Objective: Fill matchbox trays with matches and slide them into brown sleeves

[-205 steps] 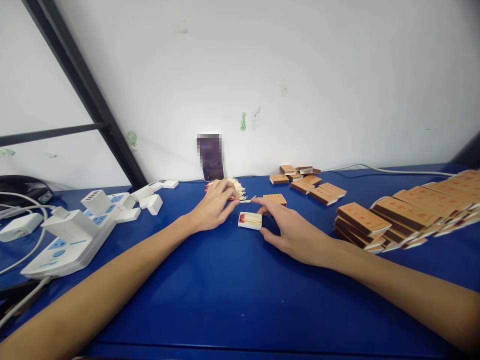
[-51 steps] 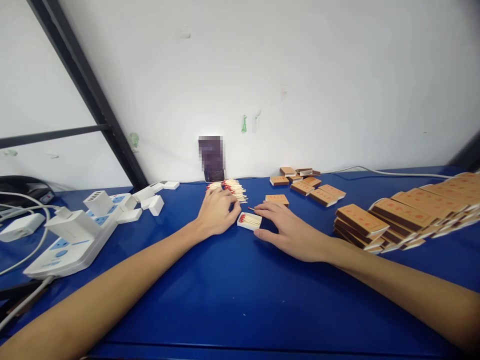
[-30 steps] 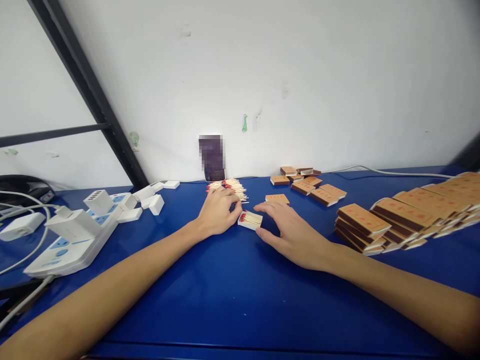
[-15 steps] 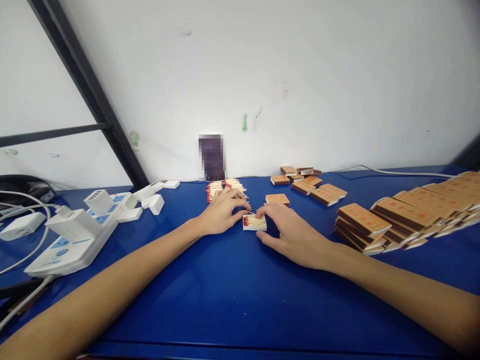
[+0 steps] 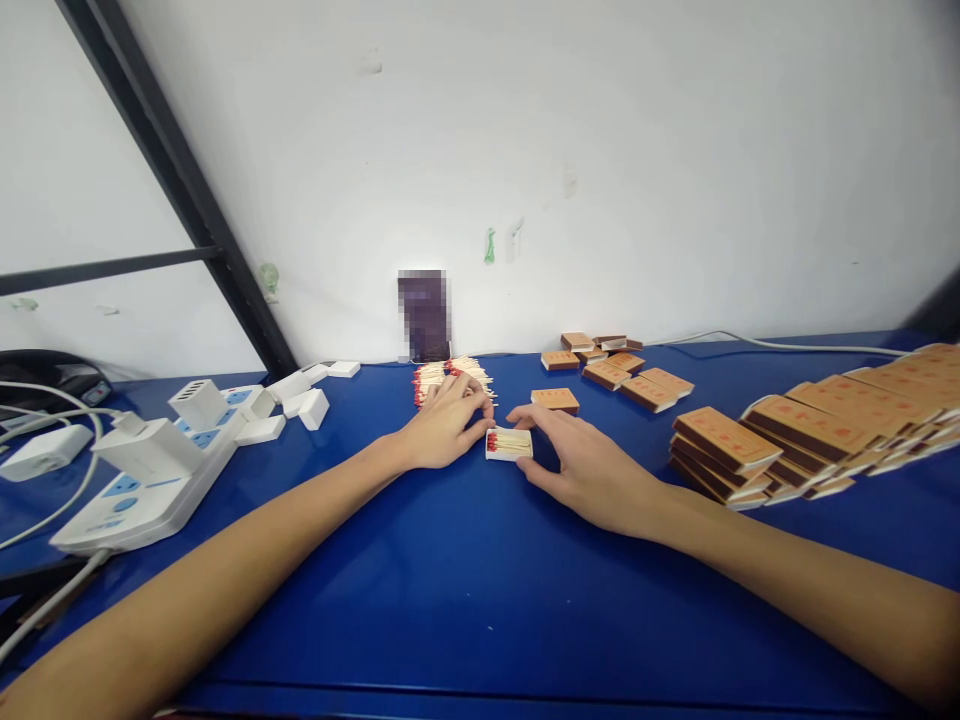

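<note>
A small white matchbox tray (image 5: 510,457) lies on the blue table between my hands, with several red-headed matches (image 5: 511,441) inside, their heads to the left. My left hand (image 5: 451,420) is at the tray's left end, thumb and fingers apart with nothing visible between them. Behind that hand lies a pile of loose matches (image 5: 471,372), partly covered by it. At the tray's right end, my right hand (image 5: 574,450) is open, thumb near the front corner and fingers near the back one. An orange-brown matchbox sleeve (image 5: 555,400) lies just behind the right hand.
Several matchboxes (image 5: 651,388) lie scattered at the back right, and stacked rows of matchboxes (image 5: 817,425) stand at the right. On the left are a white power strip (image 5: 172,500) with plugged-in adapters and cables. A blurred dark panel (image 5: 425,315) leans at the wall.
My right fingers have lifted off the matches and spread away from the tray. The fingers of my left hand have drawn back slightly from its left end.
</note>
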A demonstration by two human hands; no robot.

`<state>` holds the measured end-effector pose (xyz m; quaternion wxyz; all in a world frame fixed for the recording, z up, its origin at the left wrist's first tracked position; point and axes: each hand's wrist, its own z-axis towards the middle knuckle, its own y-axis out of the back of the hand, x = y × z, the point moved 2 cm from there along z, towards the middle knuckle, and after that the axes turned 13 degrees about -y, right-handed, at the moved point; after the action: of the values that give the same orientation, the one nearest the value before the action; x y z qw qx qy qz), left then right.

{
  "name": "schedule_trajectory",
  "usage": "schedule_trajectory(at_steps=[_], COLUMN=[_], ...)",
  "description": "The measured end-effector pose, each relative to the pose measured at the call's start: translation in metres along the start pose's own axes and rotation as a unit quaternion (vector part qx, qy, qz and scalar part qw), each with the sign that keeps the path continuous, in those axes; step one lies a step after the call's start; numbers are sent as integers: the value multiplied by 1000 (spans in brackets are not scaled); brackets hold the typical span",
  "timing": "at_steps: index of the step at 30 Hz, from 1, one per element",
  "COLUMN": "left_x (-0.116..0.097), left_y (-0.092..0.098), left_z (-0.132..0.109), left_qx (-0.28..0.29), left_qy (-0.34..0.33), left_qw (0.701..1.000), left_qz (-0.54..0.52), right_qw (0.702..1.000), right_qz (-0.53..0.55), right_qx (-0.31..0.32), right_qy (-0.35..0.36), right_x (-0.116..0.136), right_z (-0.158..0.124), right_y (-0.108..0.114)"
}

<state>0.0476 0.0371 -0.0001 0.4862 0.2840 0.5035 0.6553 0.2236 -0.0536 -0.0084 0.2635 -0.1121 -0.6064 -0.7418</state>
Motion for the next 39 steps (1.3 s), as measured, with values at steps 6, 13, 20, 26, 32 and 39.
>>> schedule_trajectory(at_steps=[6,13,20,26,32,39], left_x=[2,-7,-3,-3,3,5], left_y=[0,6,6,3,0,-3], left_z=[-2,-3,-3,-2,-2,-2], left_qx=[-34,-62,-90,-84,-51,-59], left_qy=[1,-96,-48,-49,41,108], left_qw=[999,991,994,995,995,986], left_qz=[-9,-65,-48,-8,76,111], right_qw=[999,999,1000,1000,1000,1000], right_qz=[-20,-5,-3,-15,-11,-9], right_qx=[-10,-7,-6,-6,-6,-3], right_qy=[-31,-53,-29,9,15,23], right_x=[-2,1,-1,-1,-2,-1], right_z=[0,-1,1,2,1,2], right_y=[0,1,2,1,0,2])
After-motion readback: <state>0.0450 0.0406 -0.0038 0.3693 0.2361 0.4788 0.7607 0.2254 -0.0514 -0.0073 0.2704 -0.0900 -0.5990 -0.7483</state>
